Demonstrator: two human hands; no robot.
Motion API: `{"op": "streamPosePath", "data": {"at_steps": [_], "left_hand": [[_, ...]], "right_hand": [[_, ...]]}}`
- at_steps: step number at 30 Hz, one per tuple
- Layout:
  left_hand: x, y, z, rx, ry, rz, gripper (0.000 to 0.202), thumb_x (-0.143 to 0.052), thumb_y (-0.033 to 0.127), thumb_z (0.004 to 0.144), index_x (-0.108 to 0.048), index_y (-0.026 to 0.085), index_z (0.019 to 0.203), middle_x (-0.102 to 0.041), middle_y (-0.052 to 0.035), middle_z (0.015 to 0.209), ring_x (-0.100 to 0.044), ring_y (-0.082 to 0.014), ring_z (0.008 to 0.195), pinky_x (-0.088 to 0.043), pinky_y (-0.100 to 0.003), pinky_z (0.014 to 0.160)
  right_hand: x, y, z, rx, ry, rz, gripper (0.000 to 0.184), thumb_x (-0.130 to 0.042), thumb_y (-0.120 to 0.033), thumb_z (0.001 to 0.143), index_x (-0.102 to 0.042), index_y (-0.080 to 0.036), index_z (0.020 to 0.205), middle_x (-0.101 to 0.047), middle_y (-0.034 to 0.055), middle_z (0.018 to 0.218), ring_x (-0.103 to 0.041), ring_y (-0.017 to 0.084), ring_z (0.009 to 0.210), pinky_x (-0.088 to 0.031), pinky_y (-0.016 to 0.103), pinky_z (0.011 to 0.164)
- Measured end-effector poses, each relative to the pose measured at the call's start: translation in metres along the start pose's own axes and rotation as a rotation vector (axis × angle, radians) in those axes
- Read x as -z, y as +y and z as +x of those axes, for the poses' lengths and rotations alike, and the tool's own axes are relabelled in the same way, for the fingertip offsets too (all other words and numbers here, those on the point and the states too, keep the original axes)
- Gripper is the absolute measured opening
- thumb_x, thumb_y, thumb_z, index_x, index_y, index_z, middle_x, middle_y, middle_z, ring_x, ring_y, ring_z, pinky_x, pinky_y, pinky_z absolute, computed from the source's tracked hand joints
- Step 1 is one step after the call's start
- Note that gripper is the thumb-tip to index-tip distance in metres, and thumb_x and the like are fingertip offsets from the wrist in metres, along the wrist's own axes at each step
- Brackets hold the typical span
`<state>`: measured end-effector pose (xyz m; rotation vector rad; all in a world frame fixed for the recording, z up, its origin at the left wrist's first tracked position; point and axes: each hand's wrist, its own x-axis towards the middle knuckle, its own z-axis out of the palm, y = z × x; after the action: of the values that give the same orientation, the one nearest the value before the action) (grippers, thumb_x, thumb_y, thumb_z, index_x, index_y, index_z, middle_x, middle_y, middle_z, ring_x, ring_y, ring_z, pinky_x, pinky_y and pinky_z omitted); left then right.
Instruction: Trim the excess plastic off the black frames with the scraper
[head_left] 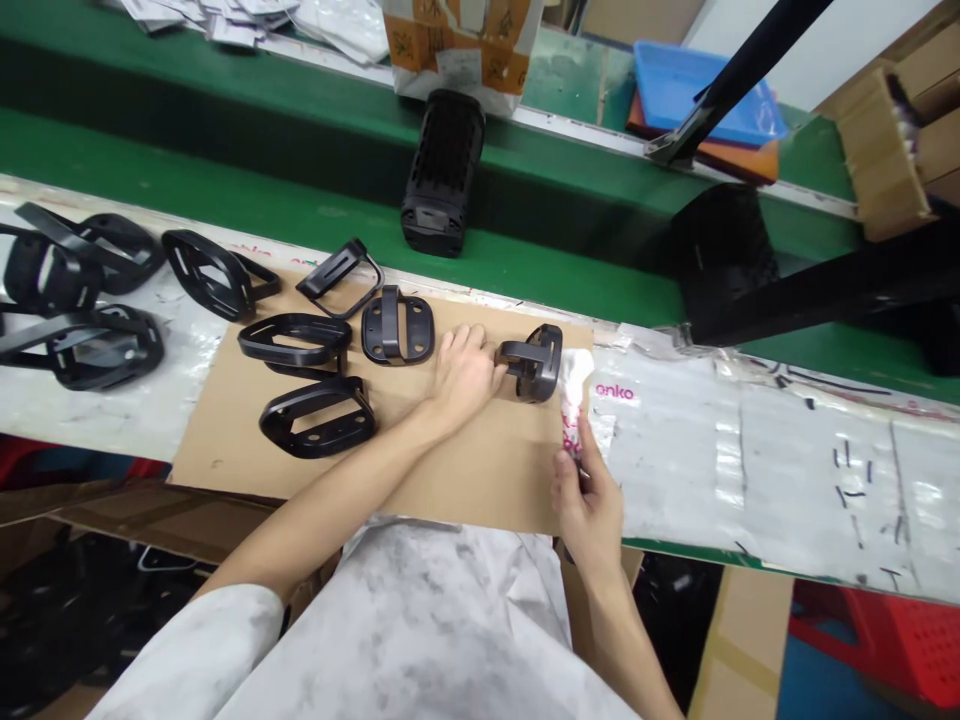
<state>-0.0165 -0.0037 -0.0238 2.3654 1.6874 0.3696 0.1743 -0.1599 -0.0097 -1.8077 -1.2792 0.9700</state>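
Left hand gripped the black bracket on the cardboard sheet, the bracket lying just right of its fingers | right hand pinched the small plastic bag, nearer side, touching the bracket's right edge | more brackets lay left.

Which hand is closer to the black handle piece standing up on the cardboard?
Left. The left hand grips the black handle piece from its left side; the right hand is below it, holding a white packet.

Black cylinder on green belt; blue tray, perhaps plastic, behind.
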Motion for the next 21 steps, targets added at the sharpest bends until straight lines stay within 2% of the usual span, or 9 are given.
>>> {"op": "streamPosePath", "data": {"at_steps": [3,7,10,12,15,17,18,21], "left_hand": [[0.0,0.0,0.0,-0.001,0.0,0.003,0.024,-0.056,0.027,0.101,-0.075,0.013,0.107,-0.066,-0.0186,0.117,-0.057,-0.0364,0.118,-0.045,-0.048,0.1],[-0.001,-0.001,-0.001,-0.003,0.01,0.011,0.023,-0.055,0.026,0.101,-0.075,0.015,0.106,-0.066,-0.0177,0.117,-0.057,-0.0359,0.117,-0.045,-0.048,0.099],[-0.002,-0.001,0.0,-0.001,0.012,0.013,0.023,-0.055,0.025,0.101,-0.075,0.014,0.105,-0.066,-0.0179,0.115,-0.057,-0.0363,0.115,-0.045,-0.049,0.098],[-0.002,0.0,0.0,-0.001,0.015,0.007,0.023,-0.056,0.025,0.1,-0.075,0.014,0.106,-0.066,-0.018,0.115,-0.057,-0.0364,0.115,-0.045,-0.049,0.098],[-0.002,0.0,0.0,-0.002,0.023,0.002,0.024,-0.054,0.026,0.101,-0.074,0.014,0.107,-0.066,-0.0183,0.116,-0.058,-0.0363,0.116,-0.046,-0.049,0.099],[-0.004,-0.003,0.0,-0.003,0.034,-0.002,0.025,-0.053,0.027,0.102,-0.074,0.014,0.105,-0.066,-0.0182,0.115,-0.058,-0.0363,0.115,-0.046,-0.05,0.098],[-0.005,-0.005,0.0,-0.002,0.038,-0.014,0.025,-0.052,0.028,0.102,-0.074,0.015,0.103,-0.066,-0.0179,0.114,-0.059,-0.0361,0.114,-0.047,-0.05,0.098],[-0.01,-0.011,0.002,-0.004,0.062,-0.148,0.026,-0.05,0.028,0.103,-0.073,0.017,0.095,-0.068,-0.0155,0.108,-0.062,-0.0328,0.109,-0.05,-0.048,0.096]], "right_hand": [[0.002,-0.005,0.001,0.043,0.029,-0.034,0.068,-0.055,-0.049,0.105,-0.044,-0.024,0.167,-0.079,0.0097,0.103,-0.073,0.027,0.083,-0.06,0.036,0.066],[0.009,-0.008,0.009,0.062,-0.121,-0.117,0.056,-0.056,-0.048,0.106,-0.06,-0.027,0.157,-0.078,0.0115,0.128,-0.074,0.026,0.088,-0.063,0.04,0.076],[0.012,-0.006,0.008,0.032,-0.023,-0.084,0.062,-0.055,-0.048,0.107,-0.049,-0.025,0.164,-0.077,0.0127,0.131,-0.074,0.025,0.084,-0.064,0.039,0.075],[0.01,-0.004,0.006,0.04,0.039,-0.063,0.065,-0.054,-0.048,0.108,-0.044,-0.023,0.167,-0.076,0.0131,0.133,-0.077,0.027,0.096,-0.064,0.04,0.081],[0.008,-0.005,0.008,0.082,-0.069,-0.108,0.058,-0.054,-0.046,0.107,-0.054,-0.024,0.161,-0.071,0.0129,0.144,-0.072,0.032,0.123,-0.062,0.044,0.098],[0.009,-0.006,0.012,0.079,-0.157,-0.133,0.055,-0.054,-0.046,0.107,-0.057,-0.027,0.159,-0.072,0.0125,0.142,-0.074,0.032,0.118,-0.062,0.045,0.095],[0.01,-0.006,0.014,0.073,-0.157,-0.128,0.055,-0.053,-0.046,0.107,-0.056,-0.028,0.159,-0.075,0.0123,0.137,-0.076,0.032,0.11,-0.064,0.045,0.089],[0.013,-0.005,0.016,0.089,-0.054,-0.073,0.062,-0.051,-0.048,0.107,-0.046,-0.028,0.165,-0.08,0.0113,0.112,-0.076,0.031,0.091,-0.063,0.042,0.071]]}}
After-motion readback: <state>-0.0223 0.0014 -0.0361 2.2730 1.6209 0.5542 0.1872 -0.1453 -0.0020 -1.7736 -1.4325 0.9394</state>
